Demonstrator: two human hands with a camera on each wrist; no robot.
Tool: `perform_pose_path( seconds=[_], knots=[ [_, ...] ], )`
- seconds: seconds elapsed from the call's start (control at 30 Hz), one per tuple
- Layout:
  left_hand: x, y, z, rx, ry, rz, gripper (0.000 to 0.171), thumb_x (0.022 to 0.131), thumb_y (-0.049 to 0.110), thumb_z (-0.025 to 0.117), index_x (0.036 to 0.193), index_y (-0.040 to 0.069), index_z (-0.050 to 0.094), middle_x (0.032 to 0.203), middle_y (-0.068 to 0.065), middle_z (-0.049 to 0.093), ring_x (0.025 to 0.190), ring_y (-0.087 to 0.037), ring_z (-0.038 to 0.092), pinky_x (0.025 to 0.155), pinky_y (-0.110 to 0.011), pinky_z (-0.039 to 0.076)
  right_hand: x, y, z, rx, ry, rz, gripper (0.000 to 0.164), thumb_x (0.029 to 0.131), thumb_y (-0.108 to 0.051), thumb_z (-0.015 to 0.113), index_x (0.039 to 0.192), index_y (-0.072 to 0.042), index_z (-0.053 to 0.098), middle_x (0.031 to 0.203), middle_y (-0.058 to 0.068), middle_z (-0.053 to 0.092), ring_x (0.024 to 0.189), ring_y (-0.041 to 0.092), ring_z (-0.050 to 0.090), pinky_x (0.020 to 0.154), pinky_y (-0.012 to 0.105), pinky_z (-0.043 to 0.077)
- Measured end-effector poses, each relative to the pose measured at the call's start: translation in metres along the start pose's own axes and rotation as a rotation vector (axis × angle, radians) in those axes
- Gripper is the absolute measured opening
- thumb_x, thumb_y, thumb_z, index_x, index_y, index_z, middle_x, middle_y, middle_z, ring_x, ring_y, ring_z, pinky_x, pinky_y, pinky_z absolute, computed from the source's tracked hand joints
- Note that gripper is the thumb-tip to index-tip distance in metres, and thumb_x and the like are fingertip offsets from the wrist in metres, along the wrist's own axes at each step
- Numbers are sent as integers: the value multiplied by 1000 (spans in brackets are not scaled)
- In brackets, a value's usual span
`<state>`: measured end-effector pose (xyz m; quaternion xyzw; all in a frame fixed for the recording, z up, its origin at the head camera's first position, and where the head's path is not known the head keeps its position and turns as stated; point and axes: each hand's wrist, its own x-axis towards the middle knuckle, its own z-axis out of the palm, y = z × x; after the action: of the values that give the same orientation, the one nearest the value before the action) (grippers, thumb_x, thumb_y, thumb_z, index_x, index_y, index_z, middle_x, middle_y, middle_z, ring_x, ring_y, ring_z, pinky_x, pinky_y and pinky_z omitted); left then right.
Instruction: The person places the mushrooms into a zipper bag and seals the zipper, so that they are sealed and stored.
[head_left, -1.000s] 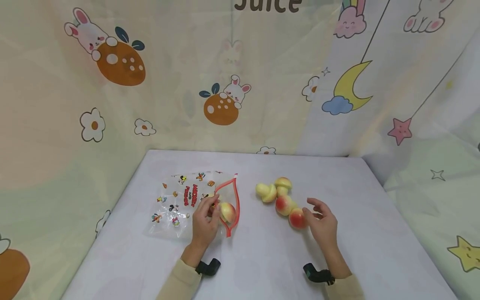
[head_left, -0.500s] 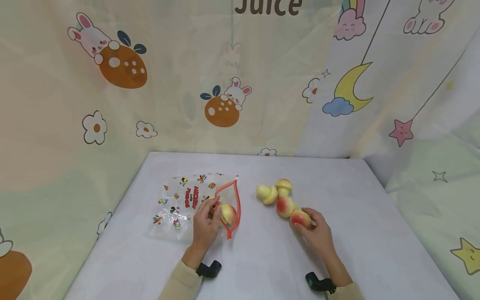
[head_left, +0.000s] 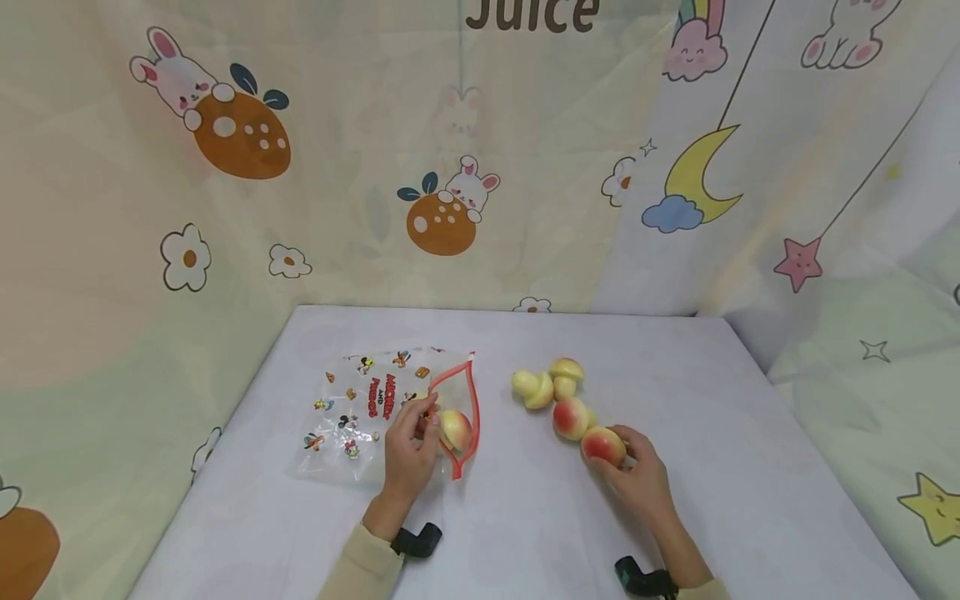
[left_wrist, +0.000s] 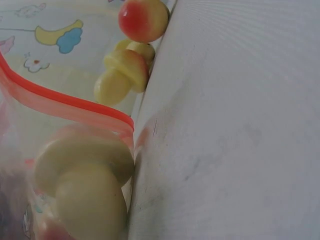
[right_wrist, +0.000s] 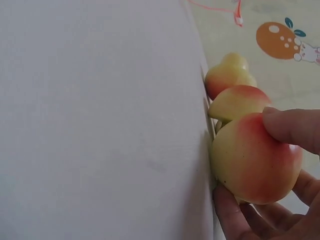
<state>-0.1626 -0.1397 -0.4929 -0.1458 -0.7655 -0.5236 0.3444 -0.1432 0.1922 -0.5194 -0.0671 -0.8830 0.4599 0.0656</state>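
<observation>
My left hand (head_left: 408,450) pinches the near side of the mouth of a clear zip bag (head_left: 345,458) with a red zip strip and cartoon prints. The bag lies flat with its mouth gaping to the right. Just inside the mouth sits a toy mushroom (left_wrist: 92,185), pale stem towards the left wrist camera. My right hand (head_left: 641,479) grips another toy mushroom (right_wrist: 257,157) by its red and yellow cap, thumb on one side and fingers curled under the other. Its stem is mostly hidden.
Beyond the right hand stand more toy mushrooms: a red-capped one (head_left: 571,417), one with a yellow cap (head_left: 566,377), and a pale one (head_left: 533,389) lying on its side. A white cloth covers the table (head_left: 517,533). A printed curtain (head_left: 337,192) hangs behind it.
The right hand has closed its fingers round the nearest mushroom, which has shifted slightly towards me. The left hand keeps its place at the bag's mouth.
</observation>
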Motion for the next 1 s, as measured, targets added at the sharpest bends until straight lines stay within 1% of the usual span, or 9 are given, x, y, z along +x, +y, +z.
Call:
perform_pose_path(
  seconds=[0.07, 0.13, 0.2, 0.27, 0.4, 0.53, 0.73, 0.87, 1.0],
  knots=[
    [-3, -9, 2, 7, 0, -4, 34, 83, -15, 61, 115, -5, 65, 94, -22, 64, 65, -18, 49, 56, -16, 46, -3, 0, 0, -5, -3, -3, 59, 82, -26, 80, 131, -8, 53, 135, 13, 51, 116, 31, 54, 88, 37, 50],
    [-7, -18, 4, 12, -7, -14, 34, 83, -13, 63, 116, -3, 65, 95, -19, 65, 64, -18, 50, 56, -15, 46, -8, -2, -1, 15, -3, -9, 59, 81, -26, 80, 132, -9, 53, 135, 12, 52, 115, 31, 55, 83, 29, 51],
    [-10, -26, 5, 14, -20, -30, 34, 85, -10, 65, 117, 1, 66, 97, -15, 65, 65, -16, 52, 56, -15, 47, -12, -5, -1, 42, 2, -18, 60, 81, -23, 81, 132, -10, 53, 135, 11, 53, 114, 30, 56, 77, 22, 51],
    [-11, -30, 4, 15, -34, -35, 35, 87, -6, 66, 119, 5, 66, 100, -9, 65, 66, -14, 53, 57, -16, 49, -16, -9, -1, 73, 12, -27, 61, 80, -21, 81, 133, -9, 53, 135, 10, 54, 112, 28, 56, 72, 19, 50],
    [-11, -33, 4, 3, -52, -28, 34, 90, 0, 65, 122, 10, 65, 102, -4, 65, 68, -10, 53, 59, -18, 50, -21, -19, 0, 101, 37, -33, 62, 81, -20, 81, 134, -10, 52, 135, 9, 54, 108, 14, 54, 72, 17, 50],
    [-9, -34, 4, 1, -60, -28, 34, 91, 2, 64, 123, 11, 65, 102, -5, 65, 69, -9, 52, 59, -18, 50, -22, -25, 4, 150, 75, -64, 62, 79, -14, 81, 134, -9, 53, 135, 8, 54, 104, 2, 50, 73, 15, 51],
    [-8, -32, 3, 16, -62, -36, 33, 91, 2, 64, 123, 11, 65, 101, -4, 65, 69, -8, 52, 59, -17, 50, -22, -34, 18, 273, 120, -200, 60, 74, -1, 83, 128, -9, 58, 130, 7, 56, 100, 2, 53, 68, 16, 51],
    [-8, -32, 3, 15, -52, -28, 34, 91, 2, 65, 123, 11, 65, 101, -2, 65, 69, -9, 52, 59, -18, 50, -21, -40, 32, 323, 58, -314, 59, 74, 1, 82, 128, -9, 58, 132, 8, 56, 102, 7, 55, 68, 21, 53],
    [-8, -31, 4, 11, -44, -5, 36, 88, -2, 66, 122, 10, 65, 101, -5, 65, 69, -10, 52, 60, -17, 50, -20, -46, 44, 350, -26, -376, 57, 75, -2, 82, 126, -9, 59, 133, 9, 56, 103, 11, 57, 66, 27, 55]
  ],
)
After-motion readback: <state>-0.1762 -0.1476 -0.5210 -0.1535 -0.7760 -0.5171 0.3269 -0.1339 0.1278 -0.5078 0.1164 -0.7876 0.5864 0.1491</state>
